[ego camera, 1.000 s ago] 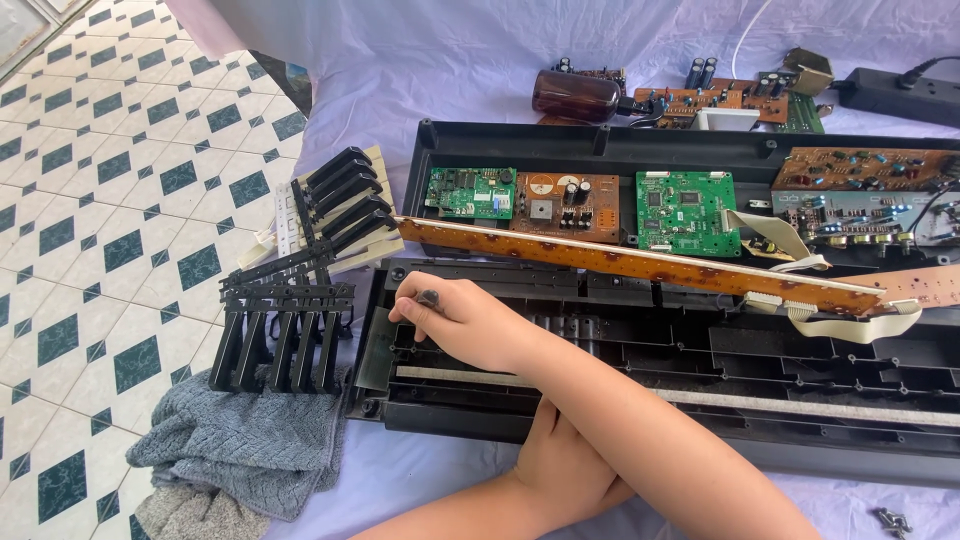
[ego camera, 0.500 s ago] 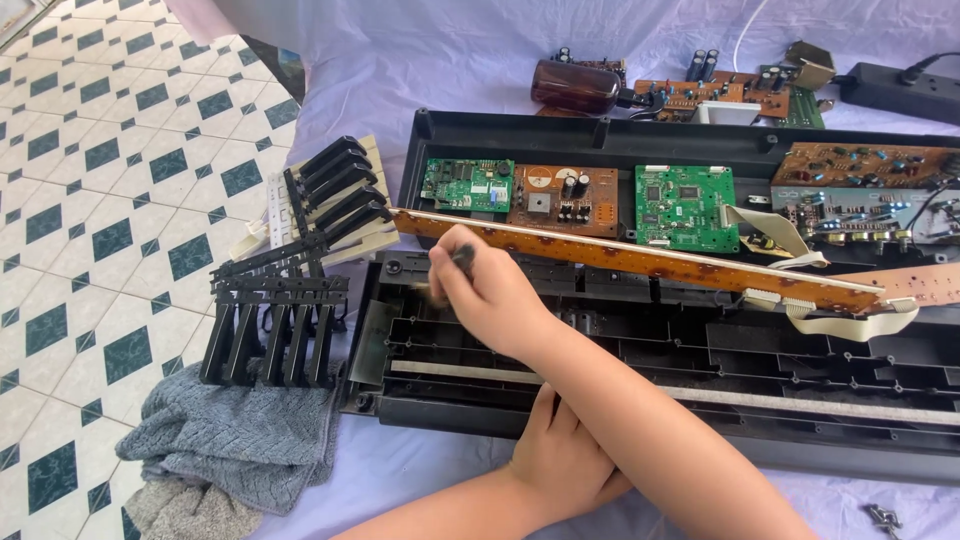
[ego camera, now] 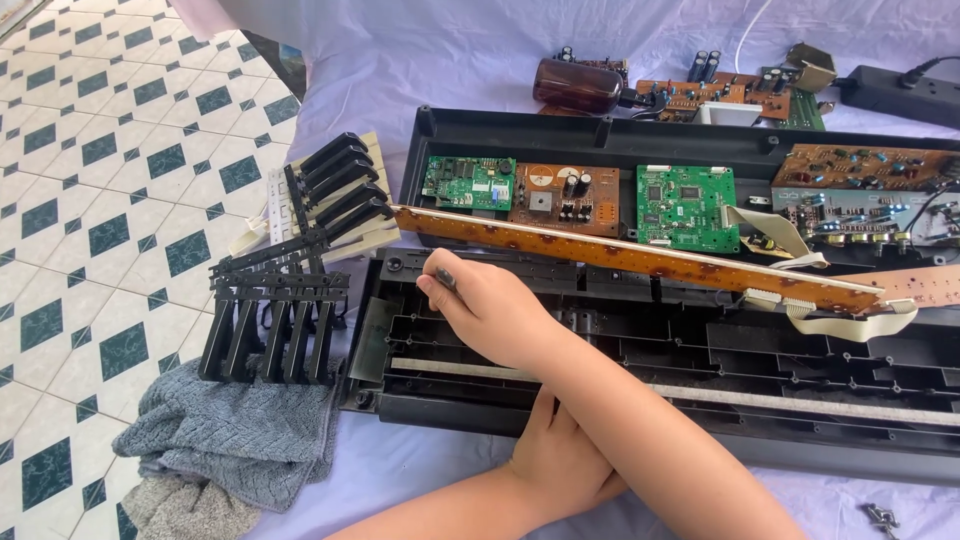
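Observation:
An opened black keyboard case lies on a purple cloth. My right hand reaches across it to its left end, pinching a small dark tool whose tip points down at the case's top-left corner. Just above the hand a long brown circuit strip slants across the case. My left hand lies flat under my right forearm at the case's front edge and holds nothing. The two arms are crossed.
Green circuit boards and a brown board sit in the rear half of the case. Removed black key sets stand at left over a grey towel. A power strip lies at the back right. Loose screws lie near the front right.
My right hand with the tool rose toward the brown strip, then dropped back slightly at the case's left end. The left hand stayed put.

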